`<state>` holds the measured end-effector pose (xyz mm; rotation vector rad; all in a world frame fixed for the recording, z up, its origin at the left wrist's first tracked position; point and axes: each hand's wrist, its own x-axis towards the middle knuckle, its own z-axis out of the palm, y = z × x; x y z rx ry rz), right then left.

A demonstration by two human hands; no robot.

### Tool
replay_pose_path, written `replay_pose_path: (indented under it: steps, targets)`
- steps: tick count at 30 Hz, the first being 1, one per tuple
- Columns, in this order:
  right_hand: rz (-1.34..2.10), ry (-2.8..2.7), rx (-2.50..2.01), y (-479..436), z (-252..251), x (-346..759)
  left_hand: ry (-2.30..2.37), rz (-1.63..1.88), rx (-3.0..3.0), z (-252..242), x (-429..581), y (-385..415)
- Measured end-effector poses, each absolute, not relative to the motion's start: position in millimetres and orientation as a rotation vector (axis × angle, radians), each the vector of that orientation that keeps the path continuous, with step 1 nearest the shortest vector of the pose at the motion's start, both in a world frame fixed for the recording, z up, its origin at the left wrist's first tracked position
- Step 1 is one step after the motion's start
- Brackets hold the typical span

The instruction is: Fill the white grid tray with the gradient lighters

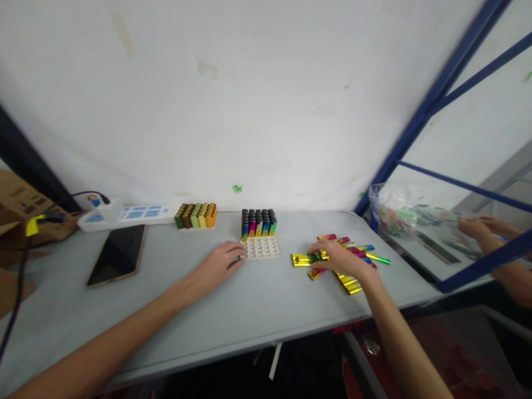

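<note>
My left hand (222, 263) rests on the table, its thumb and fingertips closed at the left edge of a white tray (262, 249) with rows of round holes. Behind that tray, several lighter-like tubes (258, 224) with dark tops and shiny multicoloured bodies stand upright in a block. My right hand (338, 257) reaches over a loose pile of shiny metallic strips (349, 285) in gold, red, blue and green. Its bent fingers are closed on a gold-and-green strip (302, 260) at the pile's left side; the fingertips are partly hidden.
A second block of green, brown and orange tubes (195, 216) stands near the wall. Left of it are a power strip (143, 214), a phone (117, 255) and a cardboard box (29, 205). Beyond a blue metal frame (409, 130) are plastic bags (394, 213) and another person's hands (484, 227).
</note>
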<state>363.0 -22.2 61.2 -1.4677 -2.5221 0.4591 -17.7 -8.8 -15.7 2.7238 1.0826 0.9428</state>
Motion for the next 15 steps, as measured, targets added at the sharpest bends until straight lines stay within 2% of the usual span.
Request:
replay_pose_path:
  steps: [7, 15]
  targets:
    - [0.493, -2.467, -1.353, -13, 57, 356, 1.089, 0.929, 2.72, -10, -17, -12]
    - [0.432, -2.363, -1.427, -7, 63, 348, 1.085, 0.93, 2.718, -8, -17, -12]
